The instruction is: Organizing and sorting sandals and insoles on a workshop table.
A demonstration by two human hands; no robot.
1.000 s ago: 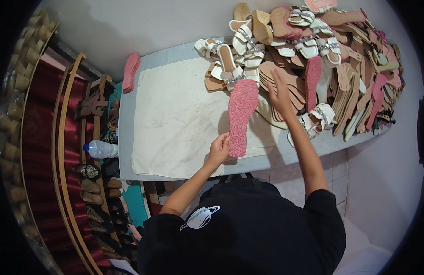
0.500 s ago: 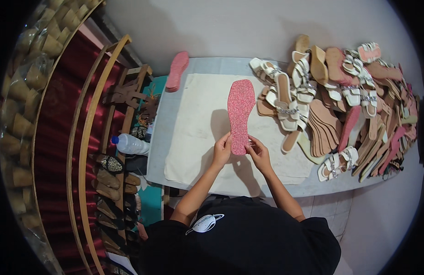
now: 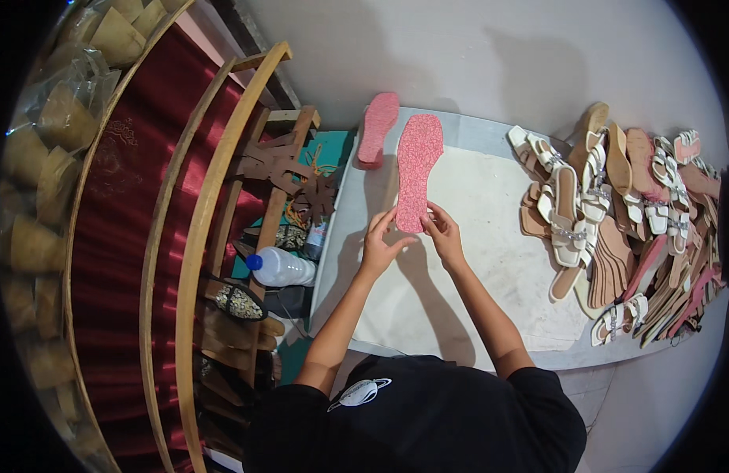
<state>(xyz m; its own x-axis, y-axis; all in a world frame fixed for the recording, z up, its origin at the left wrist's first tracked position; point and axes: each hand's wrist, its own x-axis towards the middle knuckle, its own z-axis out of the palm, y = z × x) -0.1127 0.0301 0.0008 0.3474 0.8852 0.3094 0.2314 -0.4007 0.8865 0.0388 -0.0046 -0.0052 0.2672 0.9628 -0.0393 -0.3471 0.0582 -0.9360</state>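
Observation:
A pink patterned shoe sole (image 3: pixel 418 169) is held up over the table, its narrow end towards me. My right hand (image 3: pixel 445 239) pinches its lower right edge between thumb and fingers. At the lower left edge, the fingertips of my left hand (image 3: pixel 382 246) touch the sole, with the thumb spread away below it. Whether any left fingers reach behind the sole is hidden. Just left of it, a stack of similar pink soles (image 3: pixel 377 130) stands at the table's far left corner by the wall.
A cream sheet (image 3: pixel 490 260) covers the middle of the grey table (image 3: pixel 538 361). White sandals (image 3: pixel 565 213) and tan soles (image 3: pixel 614 260) pile up on the right. To the left are a wooden rack (image 3: pixel 214 189), a blue-capped bottle (image 3: pixel 285 268) and brown strap pieces (image 3: pixel 270 162).
The pink sole has moved left relative to the table, nearer the stack. My left thumb has come away from it, while my right hand keeps its pinch. The view has shifted left.

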